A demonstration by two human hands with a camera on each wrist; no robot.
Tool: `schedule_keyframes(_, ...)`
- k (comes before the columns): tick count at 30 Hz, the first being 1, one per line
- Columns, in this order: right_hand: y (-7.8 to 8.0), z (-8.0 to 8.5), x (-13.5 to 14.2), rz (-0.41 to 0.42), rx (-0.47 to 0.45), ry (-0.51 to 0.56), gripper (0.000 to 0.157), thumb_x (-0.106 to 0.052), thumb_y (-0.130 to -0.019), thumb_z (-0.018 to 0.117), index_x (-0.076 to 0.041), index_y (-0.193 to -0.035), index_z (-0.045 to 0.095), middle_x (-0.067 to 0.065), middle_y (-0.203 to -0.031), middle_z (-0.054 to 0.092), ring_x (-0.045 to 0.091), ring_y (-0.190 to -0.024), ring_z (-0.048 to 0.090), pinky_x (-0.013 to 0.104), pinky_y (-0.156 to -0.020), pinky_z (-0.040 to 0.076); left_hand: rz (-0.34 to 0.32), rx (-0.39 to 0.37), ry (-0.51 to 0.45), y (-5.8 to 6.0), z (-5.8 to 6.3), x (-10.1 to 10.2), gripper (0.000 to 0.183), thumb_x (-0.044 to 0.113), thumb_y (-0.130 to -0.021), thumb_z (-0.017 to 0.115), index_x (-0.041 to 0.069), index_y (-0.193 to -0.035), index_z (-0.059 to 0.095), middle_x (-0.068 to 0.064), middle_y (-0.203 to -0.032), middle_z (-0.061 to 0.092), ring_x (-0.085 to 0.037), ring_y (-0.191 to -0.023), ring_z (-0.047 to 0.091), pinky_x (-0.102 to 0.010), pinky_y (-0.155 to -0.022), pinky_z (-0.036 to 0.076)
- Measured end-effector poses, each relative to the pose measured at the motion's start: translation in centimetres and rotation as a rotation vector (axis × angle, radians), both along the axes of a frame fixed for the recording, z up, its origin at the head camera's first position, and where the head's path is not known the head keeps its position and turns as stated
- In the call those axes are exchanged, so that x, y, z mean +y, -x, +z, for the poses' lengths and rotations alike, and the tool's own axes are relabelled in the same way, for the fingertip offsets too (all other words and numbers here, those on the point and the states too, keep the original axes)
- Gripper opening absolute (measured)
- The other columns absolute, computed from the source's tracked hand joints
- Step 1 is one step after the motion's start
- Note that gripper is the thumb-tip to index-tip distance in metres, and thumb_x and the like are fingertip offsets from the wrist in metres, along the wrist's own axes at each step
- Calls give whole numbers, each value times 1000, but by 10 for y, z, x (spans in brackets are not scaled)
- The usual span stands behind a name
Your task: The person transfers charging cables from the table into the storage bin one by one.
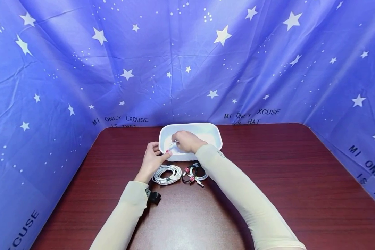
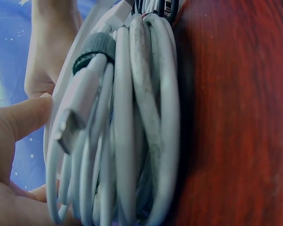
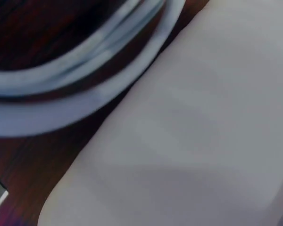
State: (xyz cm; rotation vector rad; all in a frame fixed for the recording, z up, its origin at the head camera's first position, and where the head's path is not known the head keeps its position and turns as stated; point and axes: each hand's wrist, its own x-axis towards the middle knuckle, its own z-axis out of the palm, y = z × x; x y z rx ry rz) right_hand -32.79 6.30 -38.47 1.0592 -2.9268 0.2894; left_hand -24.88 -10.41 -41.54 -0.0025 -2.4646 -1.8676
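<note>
A white plastic basin [image 1: 218, 140] stands near the table's far edge. My left hand [image 1: 151, 160] grips its front left corner, thumb along the front wall and fingers bent at the side. Inside the basin my right hand [image 1: 187, 140] pinches a thin white cable [image 1: 172, 144]; a small red piece shows beside it, near the left thumb. The rest of that cable is hidden. In front of the basin lies a coiled white cable [image 1: 167, 174], its USB plug [image 2: 80, 101] and dark tie [image 2: 96, 49] large in the left wrist view.
Right of the coil lies a bundle of black and white cables [image 1: 195, 173] with red ties, close under my right sleeve [image 1: 231, 184]. That sleeve fills much of the right wrist view. A blue star-patterned curtain [image 1: 175, 69] borders the dark red table [image 1: 300, 180].
</note>
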Motion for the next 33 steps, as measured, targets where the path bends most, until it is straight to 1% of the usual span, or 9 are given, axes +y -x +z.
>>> schedule_keyframes(6, 2, -1, 1, -8, -30, 15, 20, -1, -84, 60, -9, -99, 71, 3, -97, 69, 20, -96, 62, 33, -91, 47, -2, -2, -5, 1, 0, 0, 66, 11, -81, 76, -2, -132, 37, -24, -124, 51, -33, -116, 54, -40, -90, 49)
schedule_keyframes(10, 4, -3, 0, -2, -50, 33, 17, 1, -84, 59, -9, -92, 70, 1, -91, 67, 19, -88, 60, 32, -85, 47, -1, -5, 5, 1, 0, -1, 66, 12, -81, 76, -1, -133, 37, -23, -125, 51, -33, -117, 53, -41, -91, 49)
schedule_keyframes(14, 5, -5, 0, -10, -77, 45, 18, 2, -84, 58, -9, -91, 70, 1, -89, 65, 17, -85, 57, 31, -84, 47, 3, -16, 3, 0, 1, -1, 66, 13, -81, 76, 0, -133, 37, -22, -125, 51, -31, -117, 53, -41, -90, 49)
schedule_keyframes(17, 6, -6, 0, -23, -99, 41, 18, 2, -85, 59, -10, -92, 70, 0, -89, 65, 15, -84, 55, 30, -83, 46, 0, -19, -1, 1, 1, -1, 66, 13, -81, 76, 1, -133, 37, -21, -125, 51, -31, -117, 53, -40, -90, 49)
schedule_keyframes(21, 6, -6, 0, -15, -117, 35, 15, 3, -83, 59, -9, -86, 67, 1, -81, 60, 16, -78, 50, 30, -75, 43, 1, -11, 0, 1, 1, 0, 66, 13, -81, 76, 0, -133, 38, -22, -124, 52, -31, -116, 54, -41, -90, 48)
schedule_keyframes(24, 6, -6, 0, -10, -127, 30, 14, 4, -82, 60, -9, -84, 67, 0, -79, 59, 17, -76, 49, 31, -74, 42, 3, -6, -4, 0, 0, 0, 66, 12, -81, 76, -1, -132, 37, -23, -123, 52, -32, -116, 54, -40, -89, 49)
schedule_keyframes(29, 5, -5, 0, -28, -139, 15, 18, 4, -82, 61, -10, -90, 69, 0, -89, 65, 18, -85, 58, 32, -84, 47, -4, -3, -22, 1, 0, 1, 66, 10, -81, 76, -2, -132, 36, -22, -123, 51, -32, -115, 55, -37, -86, 50)
schedule_keyframes(33, 5, -4, 1, -34, -154, -1, 23, 3, -83, 61, -10, -99, 70, 1, -99, 68, 20, -97, 61, 33, -91, 46, -1, 3, -27, 1, -1, 1, 66, 10, -81, 76, -3, -132, 36, -23, -122, 52, -31, -114, 56, -35, -84, 51)
